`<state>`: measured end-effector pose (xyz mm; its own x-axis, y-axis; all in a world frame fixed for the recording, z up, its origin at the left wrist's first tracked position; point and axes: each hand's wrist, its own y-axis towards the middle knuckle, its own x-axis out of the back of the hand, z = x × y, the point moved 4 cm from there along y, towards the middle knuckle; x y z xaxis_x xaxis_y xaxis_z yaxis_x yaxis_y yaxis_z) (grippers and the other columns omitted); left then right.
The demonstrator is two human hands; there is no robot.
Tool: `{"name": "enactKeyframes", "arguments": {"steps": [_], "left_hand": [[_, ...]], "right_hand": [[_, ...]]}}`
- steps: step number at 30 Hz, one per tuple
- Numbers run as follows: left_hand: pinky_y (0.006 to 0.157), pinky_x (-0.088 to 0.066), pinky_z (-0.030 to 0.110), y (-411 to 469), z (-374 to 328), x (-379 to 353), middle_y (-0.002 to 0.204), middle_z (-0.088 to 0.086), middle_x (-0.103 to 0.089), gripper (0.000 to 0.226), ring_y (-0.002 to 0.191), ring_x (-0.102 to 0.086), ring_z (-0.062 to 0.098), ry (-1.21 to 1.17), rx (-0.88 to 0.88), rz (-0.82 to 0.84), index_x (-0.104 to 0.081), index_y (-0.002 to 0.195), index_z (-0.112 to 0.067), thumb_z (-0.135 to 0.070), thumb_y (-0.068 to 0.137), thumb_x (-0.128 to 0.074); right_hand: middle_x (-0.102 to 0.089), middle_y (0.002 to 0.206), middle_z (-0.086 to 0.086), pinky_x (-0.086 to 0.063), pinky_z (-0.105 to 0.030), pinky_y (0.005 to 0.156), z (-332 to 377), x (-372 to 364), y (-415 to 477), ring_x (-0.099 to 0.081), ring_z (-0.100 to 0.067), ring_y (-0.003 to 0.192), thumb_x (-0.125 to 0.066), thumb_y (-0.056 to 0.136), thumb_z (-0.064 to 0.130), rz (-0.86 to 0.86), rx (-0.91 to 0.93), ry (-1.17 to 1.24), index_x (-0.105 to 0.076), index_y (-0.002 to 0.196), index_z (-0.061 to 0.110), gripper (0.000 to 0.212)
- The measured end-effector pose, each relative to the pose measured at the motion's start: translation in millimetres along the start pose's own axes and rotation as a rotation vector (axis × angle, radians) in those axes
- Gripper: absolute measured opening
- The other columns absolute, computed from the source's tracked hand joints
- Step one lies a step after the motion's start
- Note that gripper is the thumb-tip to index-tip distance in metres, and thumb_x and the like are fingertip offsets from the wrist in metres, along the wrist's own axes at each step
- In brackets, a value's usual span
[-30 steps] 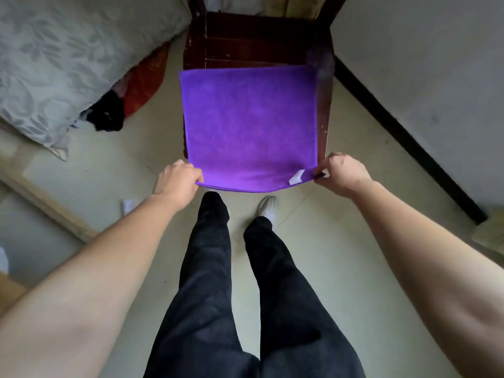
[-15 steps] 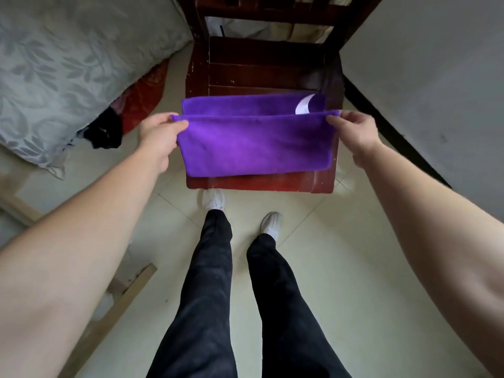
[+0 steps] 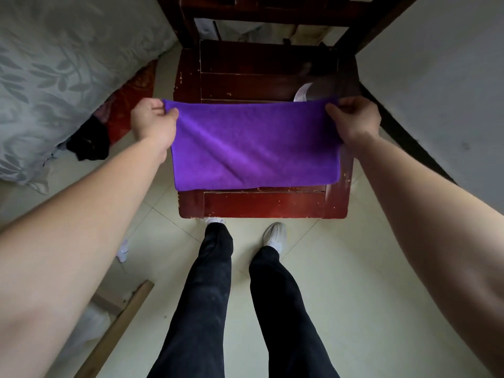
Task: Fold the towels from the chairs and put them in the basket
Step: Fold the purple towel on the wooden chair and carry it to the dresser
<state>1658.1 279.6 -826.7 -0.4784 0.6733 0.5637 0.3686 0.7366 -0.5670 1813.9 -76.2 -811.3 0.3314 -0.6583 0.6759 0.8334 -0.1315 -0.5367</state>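
A purple towel [image 3: 253, 145] lies doubled over on the seat of a dark red wooden chair [image 3: 261, 205], its folded edge toward me. My left hand [image 3: 152, 122] pinches the towel's far left corner. My right hand [image 3: 353, 120] pinches the far right corner, where a white label [image 3: 301, 94] sticks out behind it. Both hands hold the far edge slightly above the seat. No basket is in view.
A bed with a grey leaf-patterned cover [image 3: 54, 77] stands at the left, with red and black cloth [image 3: 109, 124] under its edge. A wall with a dark skirting [image 3: 409, 137] runs along the right. A wooden slat [image 3: 120, 326] lies on the tiled floor by my legs.
My hands have carried the towel's near edge up and over to the far side, folding it in half. The front strip of the chair seat now shows bare.
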Motion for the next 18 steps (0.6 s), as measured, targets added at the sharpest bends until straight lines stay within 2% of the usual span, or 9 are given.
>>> {"name": "enactKeyframes", "arguments": {"steps": [2,4,5,8,10,12,14,18], "left_hand": [[0.094,-0.048,0.032,-11,-6,3,0.121,0.009,-0.062,0.052,0.107,-0.060,0.023,0.306,-0.205,-0.079,-0.053,0.130,-0.012,-0.029,0.084,-0.069],[0.104,-0.035,0.038,-38,-18,1,0.139,0.013,-0.046,0.068,0.127,-0.044,0.032,0.600,-0.500,-0.126,-0.045,0.137,-0.015,-0.043,0.080,-0.067],[0.108,-0.031,0.042,-53,-23,-6,0.147,0.015,-0.038,0.074,0.134,-0.037,0.034,0.683,-0.643,-0.065,-0.042,0.141,-0.017,-0.049,0.078,-0.067],[0.119,-0.012,0.054,-80,-23,-42,0.163,0.013,-0.010,0.098,0.151,-0.007,0.031,0.920,-0.956,0.370,-0.029,0.151,-0.023,-0.059,0.072,-0.072],[0.121,-0.002,0.054,-85,-14,-62,0.165,0.010,0.005,0.116,0.152,0.008,0.027,1.146,-1.028,0.556,-0.010,0.156,-0.023,-0.065,0.068,-0.073],[0.120,0.000,0.057,-83,-8,-76,0.164,0.010,0.015,0.127,0.151,0.016,0.027,1.269,-1.019,0.601,0.004,0.157,-0.023,-0.069,0.066,-0.072],[0.119,0.000,0.061,-82,-6,-86,0.162,0.012,0.022,0.134,0.149,0.020,0.031,1.300,-0.993,0.594,0.011,0.156,-0.022,-0.069,0.063,-0.074],[0.116,0.000,0.066,-91,-9,-102,0.161,0.013,0.024,0.140,0.148,0.022,0.036,1.298,-0.922,0.576,0.012,0.155,-0.021,-0.065,0.059,-0.079]], "right_hand": [[-0.069,0.093,0.005,-0.048,-0.021,0.077,-2,0,-7,-0.063,-0.010,0.085,-0.075,0.081,0.047,-0.040,-0.016,-0.043,-0.071,0.107,0.018,0.039],[-0.070,0.100,0.005,-0.046,-0.022,0.081,-7,-1,-17,-0.066,-0.015,0.096,-0.074,0.076,0.060,-0.048,-0.065,-0.062,-0.067,0.112,0.019,0.055],[-0.072,0.106,0.003,-0.047,-0.023,0.083,-11,-1,-23,-0.067,-0.019,0.103,-0.074,0.073,0.065,-0.031,-0.086,-0.084,-0.067,0.115,0.020,0.062],[-0.072,0.113,-0.003,-0.051,-0.030,0.083,-25,-6,-36,-0.067,-0.026,0.107,-0.073,0.072,0.068,0.089,-0.089,-0.205,-0.064,0.119,0.018,0.069],[-0.071,0.109,-0.006,-0.053,-0.034,0.083,-33,-9,-40,-0.066,-0.030,0.104,-0.075,0.075,0.064,0.170,-0.082,-0.282,-0.066,0.115,0.016,0.063],[-0.071,0.100,-0.005,-0.055,-0.037,0.081,-43,-9,-38,-0.067,-0.030,0.097,-0.075,0.074,0.064,0.236,-0.112,-0.300,-0.069,0.106,0.016,0.057],[-0.073,0.101,-0.003,-0.058,-0.042,0.085,-50,-7,-34,-0.069,-0.029,0.094,-0.076,0.072,0.066,0.273,-0.151,-0.234,-0.070,0.103,0.018,0.057],[-0.069,0.117,0.000,-0.058,-0.043,0.091,-55,1,-32,-0.067,-0.024,0.104,-0.078,0.076,0.059,0.314,-0.202,-0.030,-0.065,0.125,0.015,0.066]]}}
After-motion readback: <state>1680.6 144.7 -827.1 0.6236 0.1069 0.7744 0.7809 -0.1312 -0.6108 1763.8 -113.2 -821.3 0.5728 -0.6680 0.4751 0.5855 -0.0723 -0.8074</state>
